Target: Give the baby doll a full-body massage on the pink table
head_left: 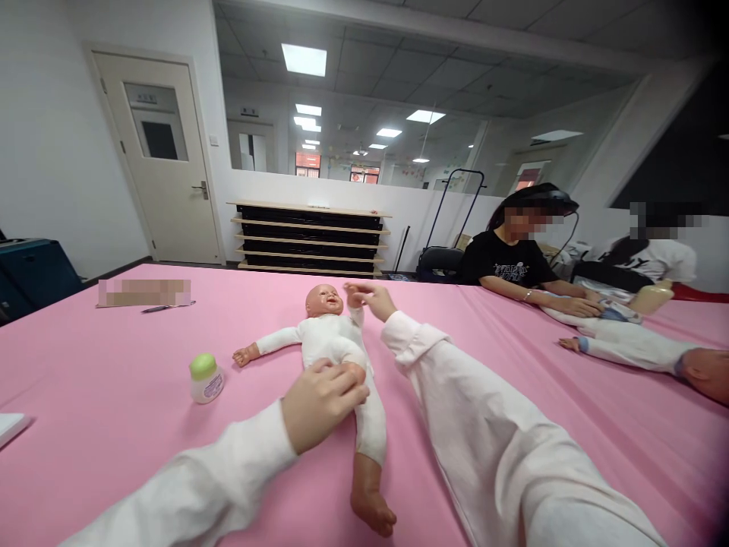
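A baby doll [333,346] in a white bodysuit lies on its back on the pink tablecloth [114,357], head away from me. My left hand [322,400] is curled over the doll's hip and upper leg, gripping it. My right hand [370,298] reaches beside the doll's head and pinches the doll's raised hand between its fingers. One bare doll foot [373,513] points toward me. A small white jar with a green lid [206,377] stands to the left of the doll.
A pen [165,308] and a paper lie at the far left of the table. Two other people sit at the right side, their hands on another doll [632,342] beside a bottle [652,296]. A door [162,159] and low shelves [310,237] stand behind.
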`<state>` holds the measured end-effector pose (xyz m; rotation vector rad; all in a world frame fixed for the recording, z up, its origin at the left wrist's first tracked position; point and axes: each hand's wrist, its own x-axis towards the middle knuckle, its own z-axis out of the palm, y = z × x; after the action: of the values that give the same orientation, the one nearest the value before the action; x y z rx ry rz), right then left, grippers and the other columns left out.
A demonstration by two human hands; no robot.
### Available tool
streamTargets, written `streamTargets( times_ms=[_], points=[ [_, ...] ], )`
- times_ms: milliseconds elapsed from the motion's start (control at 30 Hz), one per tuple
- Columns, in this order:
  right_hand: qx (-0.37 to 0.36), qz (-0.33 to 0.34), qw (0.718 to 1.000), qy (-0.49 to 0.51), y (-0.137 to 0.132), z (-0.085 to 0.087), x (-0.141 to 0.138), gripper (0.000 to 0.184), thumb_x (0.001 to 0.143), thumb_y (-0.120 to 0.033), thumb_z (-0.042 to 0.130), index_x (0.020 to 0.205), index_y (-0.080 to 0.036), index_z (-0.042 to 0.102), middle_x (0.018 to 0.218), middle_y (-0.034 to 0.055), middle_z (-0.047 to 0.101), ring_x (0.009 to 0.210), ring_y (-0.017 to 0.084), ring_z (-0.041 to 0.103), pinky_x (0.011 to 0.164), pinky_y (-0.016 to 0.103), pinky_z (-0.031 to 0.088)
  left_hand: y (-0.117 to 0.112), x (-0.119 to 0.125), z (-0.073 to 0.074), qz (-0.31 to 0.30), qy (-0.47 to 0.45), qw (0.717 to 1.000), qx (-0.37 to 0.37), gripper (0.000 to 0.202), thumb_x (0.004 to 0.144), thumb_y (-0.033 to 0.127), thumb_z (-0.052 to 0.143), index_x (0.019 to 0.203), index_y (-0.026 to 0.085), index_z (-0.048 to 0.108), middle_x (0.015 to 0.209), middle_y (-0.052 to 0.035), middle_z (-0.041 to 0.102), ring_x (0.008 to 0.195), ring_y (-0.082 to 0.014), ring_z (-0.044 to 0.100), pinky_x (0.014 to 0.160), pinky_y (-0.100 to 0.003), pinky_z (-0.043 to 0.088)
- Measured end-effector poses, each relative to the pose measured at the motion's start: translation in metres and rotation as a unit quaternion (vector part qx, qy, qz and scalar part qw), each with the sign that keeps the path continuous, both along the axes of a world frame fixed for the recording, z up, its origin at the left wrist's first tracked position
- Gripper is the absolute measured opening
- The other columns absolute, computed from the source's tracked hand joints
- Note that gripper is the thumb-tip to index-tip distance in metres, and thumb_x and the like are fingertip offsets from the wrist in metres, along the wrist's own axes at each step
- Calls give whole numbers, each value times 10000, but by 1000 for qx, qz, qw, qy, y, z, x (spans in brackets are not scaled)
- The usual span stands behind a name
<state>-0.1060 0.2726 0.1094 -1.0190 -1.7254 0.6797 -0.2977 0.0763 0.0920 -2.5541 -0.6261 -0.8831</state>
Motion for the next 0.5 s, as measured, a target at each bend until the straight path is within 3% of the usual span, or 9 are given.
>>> streamTargets(
  times_ms=[100, 200, 267, 367, 433, 500],
  points=[
    [-85, -91, 976, 177, -3, -6, 60, 301, 719, -282, 629, 1005, -189, 639, 1116, 45, 582, 966, 188, 565, 750, 279, 488, -30, -58, 29, -5, -21, 993, -112, 322, 880, 66, 302, 987, 224, 561, 896, -6, 607, 761, -102, 536, 710, -254, 408],
    [-236, -137, 909, 316, -13, -40, 114, 291, 724, -216, 608, 1016, -225, 610, 1260, -6, 480, 1035, 143, 546, 782, 208, 492, -57, -103, 27, 19, -19, 983, -184, 336, 862, 57, 302, 973, 218, 575, 842, -20, 605, 728, -98, 540, 673, -214, 429],
    [-275, -156, 888, 333, -24, -68, 135, 280, 735, -178, 560, 1013, -200, 592, 1272, 15, 471, 1026, 136, 554, 784, 202, 502, -69, -120, 6, 16, -14, 974, -224, 330, 849, 55, 325, 978, 221, 579, 844, -24, 612, 715, -96, 551, 652, -192, 444],
    [-301, -171, 876, 337, -38, -99, 143, 229, 730, -149, 521, 947, -187, 585, 1218, 29, 520, 997, 146, 573, 791, 241, 521, -75, -128, -41, 11, -51, 961, -272, 306, 840, 88, 373, 1019, 234, 574, 883, -28, 630, 754, -102, 586, 664, -167, 475],
    [-307, -186, 870, 339, -45, -110, 139, 166, 732, -134, 507, 872, -191, 577, 1156, 27, 562, 959, 148, 590, 803, 265, 525, -73, -130, -69, 19, -96, 943, -317, 260, 849, 140, 393, 1003, 229, 582, 894, -35, 639, 784, -113, 605, 681, -165, 491],
    [-305, -204, 866, 338, -49, -114, 136, 116, 736, -108, 493, 794, -185, 557, 1079, 44, 599, 903, 153, 608, 809, 283, 525, -68, -136, -87, 29, -139, 919, -369, 216, 861, 211, 400, 943, 212, 600, 875, -44, 645, 789, -129, 616, 693, -184, 503]
  ],
)
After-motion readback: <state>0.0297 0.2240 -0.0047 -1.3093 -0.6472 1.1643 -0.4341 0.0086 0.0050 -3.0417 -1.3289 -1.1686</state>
